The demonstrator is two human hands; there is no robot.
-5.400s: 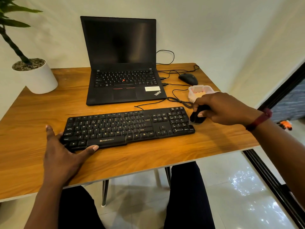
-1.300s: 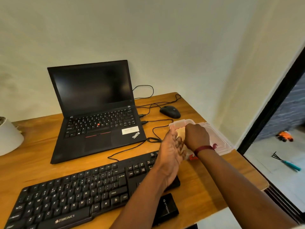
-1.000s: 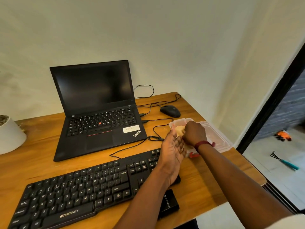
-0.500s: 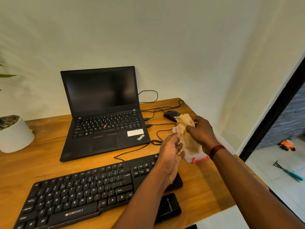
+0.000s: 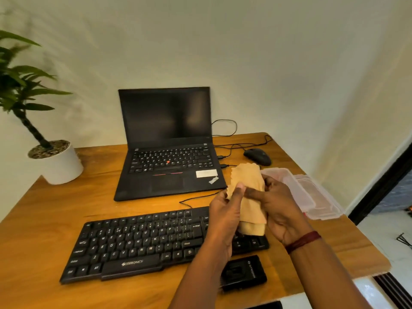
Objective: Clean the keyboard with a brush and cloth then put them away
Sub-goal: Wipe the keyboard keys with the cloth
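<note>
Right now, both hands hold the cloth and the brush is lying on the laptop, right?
Not quite. The head view shows the left hand and right hand holding the cloth, but the brush lies on the table in front of the keyboard, not on the laptop.

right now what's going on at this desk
A person holds a tan cloth up between the left hand and right hand, above the right end of the black keyboard. The black brush lies on the desk in front of the keyboard; a clear plastic box sits open to the right. The cloth is not on the keys yet.
</note>
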